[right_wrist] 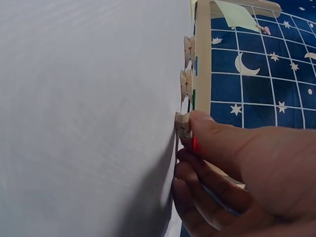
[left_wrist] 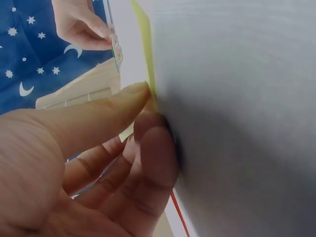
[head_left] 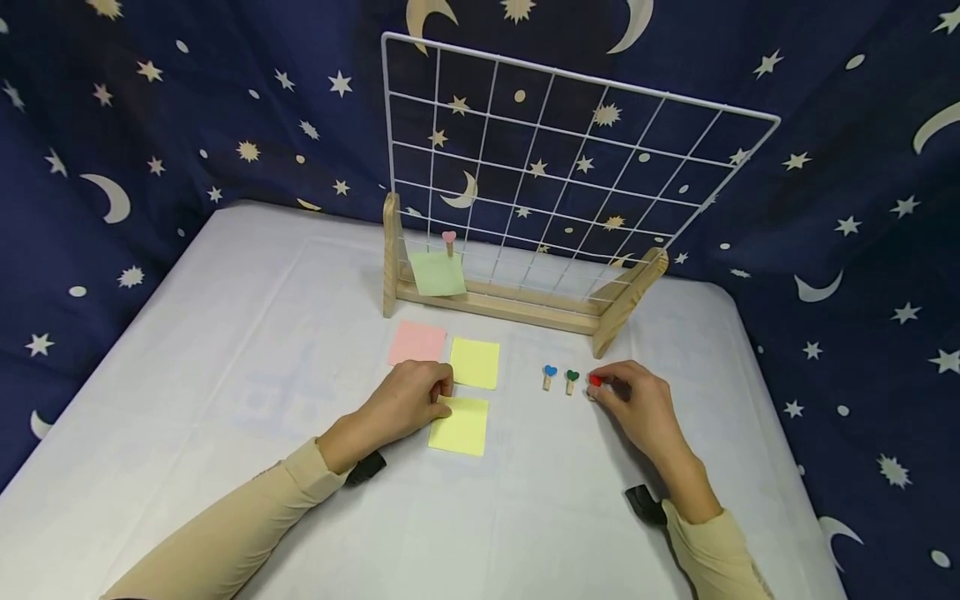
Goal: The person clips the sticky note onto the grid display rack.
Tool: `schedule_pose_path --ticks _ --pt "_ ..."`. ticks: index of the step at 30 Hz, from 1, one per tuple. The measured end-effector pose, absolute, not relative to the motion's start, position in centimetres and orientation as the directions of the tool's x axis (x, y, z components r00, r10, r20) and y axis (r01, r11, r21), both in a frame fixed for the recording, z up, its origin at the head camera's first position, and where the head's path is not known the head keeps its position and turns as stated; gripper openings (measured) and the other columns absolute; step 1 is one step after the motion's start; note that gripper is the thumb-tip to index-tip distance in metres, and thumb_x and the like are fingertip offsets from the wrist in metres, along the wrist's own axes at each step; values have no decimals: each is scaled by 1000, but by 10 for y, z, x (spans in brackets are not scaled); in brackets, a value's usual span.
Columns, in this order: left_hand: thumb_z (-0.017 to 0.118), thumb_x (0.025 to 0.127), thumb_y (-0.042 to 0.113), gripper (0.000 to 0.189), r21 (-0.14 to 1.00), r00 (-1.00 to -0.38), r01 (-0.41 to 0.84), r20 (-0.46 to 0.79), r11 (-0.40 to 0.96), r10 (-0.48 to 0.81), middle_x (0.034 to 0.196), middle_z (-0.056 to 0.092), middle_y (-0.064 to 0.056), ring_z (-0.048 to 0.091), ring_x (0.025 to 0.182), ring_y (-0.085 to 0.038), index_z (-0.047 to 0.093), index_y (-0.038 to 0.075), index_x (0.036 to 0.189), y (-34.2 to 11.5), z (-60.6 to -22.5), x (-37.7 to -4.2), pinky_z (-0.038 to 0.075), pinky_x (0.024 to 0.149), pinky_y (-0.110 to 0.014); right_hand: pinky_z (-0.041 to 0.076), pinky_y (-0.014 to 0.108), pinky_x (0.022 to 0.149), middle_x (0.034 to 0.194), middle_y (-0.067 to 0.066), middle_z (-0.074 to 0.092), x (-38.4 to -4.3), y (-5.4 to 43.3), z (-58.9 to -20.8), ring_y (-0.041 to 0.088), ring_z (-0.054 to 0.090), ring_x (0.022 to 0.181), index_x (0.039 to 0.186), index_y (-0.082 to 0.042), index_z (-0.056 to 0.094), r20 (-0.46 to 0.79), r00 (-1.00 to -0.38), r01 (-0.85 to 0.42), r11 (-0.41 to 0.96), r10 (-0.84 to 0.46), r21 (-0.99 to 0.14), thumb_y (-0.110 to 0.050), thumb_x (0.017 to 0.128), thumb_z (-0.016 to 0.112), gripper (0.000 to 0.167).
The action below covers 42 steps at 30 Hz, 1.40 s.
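Tan sleeves [head_left: 217, 521] reach over a white table [head_left: 547, 517] toward a wire rack [head_left: 498, 307]. The left hand [head_left: 401, 404], thumb and fingertip together, pinches the near yellow note [head_left: 461, 429] by its upper-left corner; the right hand [head_left: 645, 408] pinches the red clip [head_left: 595, 380] on the table. One green note [head_left: 437, 277] already hangs from a pink clip [head_left: 449, 238]; seemingly left are the pink note [head_left: 417, 340], both yellow ones, and the blue clip [head_left: 548, 377] and green clip [head_left: 572, 382], just beside the right hand.

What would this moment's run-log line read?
left hand: pinches nearer yellow note | right hand: pinches red heart clip | green note: clipped on wire grid
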<state>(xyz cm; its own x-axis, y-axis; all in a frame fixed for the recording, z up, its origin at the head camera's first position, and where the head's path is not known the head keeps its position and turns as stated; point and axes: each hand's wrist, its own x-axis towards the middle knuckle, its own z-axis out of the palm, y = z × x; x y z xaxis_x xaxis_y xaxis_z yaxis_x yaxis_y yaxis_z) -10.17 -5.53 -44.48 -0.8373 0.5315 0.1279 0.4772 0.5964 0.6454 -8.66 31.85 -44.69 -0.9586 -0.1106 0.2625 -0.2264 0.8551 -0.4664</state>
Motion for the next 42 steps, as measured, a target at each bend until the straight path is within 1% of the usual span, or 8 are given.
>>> schedule_pose_path --ticks 8,16,22,25,28,33,40,42 --pt "84 81 -6 24 678 -840 462 127 572 527 72 59 4 52 67 -9 68 10 86 -55 -445 -101 46 62 -23 52 10 67 87 3 78 -84 319 -446 14 72 77 103 -12 78 219 -974 -174 819 -61 -547 -10 85 89 21" --pt "78 89 -5 18 736 -835 429 103 524 540 66 61 3 56 52 -2 67 10 87 -56 -445 -103 46 55 -21 54 11 65 87 2 79 -82 318 -442 5 72 73 102 -12 77 241 -969 -190 762 -45 -619 -8 81 92 26" --pt "78 90 -5 18 770 -831 401 78 496 550 64 63 -1 57 49 -4 67 8 85 -59 -444 -103 46 51 -21 55 11 66 84 1 79 -82 316 -437 -1 71 72 95 -14 79 301 -953 -192 730 19 -656 -8 78 94 23" --pt "80 89 -4 18 793 -828 382 65 475 557 64 65 -3 60 50 -7 67 8 84 -60 -442 -105 48 50 -21 55 11 67 85 0 80 -80 316 -434 -1 72 73 93 -16 81 304 -952 -186 714 40 -675 -10 79 94 20" --pt "79 89 -5 17 844 -824 339 53 415 564 66 67 -7 64 52 -14 68 7 85 -60 -442 -107 52 50 -24 56 12 67 86 2 80 -79 315 -432 0 73 74 92 -17 82 293 -955 -183 682 48 -708 -11 80 93 18" --pt "77 91 -5 14 915 -824 247 26 318 565 69 68 -12 69 54 -25 69 6 88 -62 -442 -109 56 50 -32 58 15 67 90 10 80 -78 313 -430 4 74 74 98 -10 81 248 -968 -171 604 47 -779 -7 82 91 19" --pt "76 94 0 8 941 -815 228 44 249 578 70 69 -14 70 57 -30 70 6 92 -63 -441 -114 59 52 -38 62 30 63 95 19 79 -78 312 -429 24 78 72 113 -3 78 228 -973 -208 482 -16 -851 1 86 84 27" --pt "76 94 0 8 948 -820 218 49 233 570 71 70 -13 70 58 -31 71 6 93 -63 -440 -116 59 53 -40 62 32 62 94 19 79 -79 311 -427 26 78 72 113 -2 78 245 -969 -229 463 -28 -856 1 89 82 25"
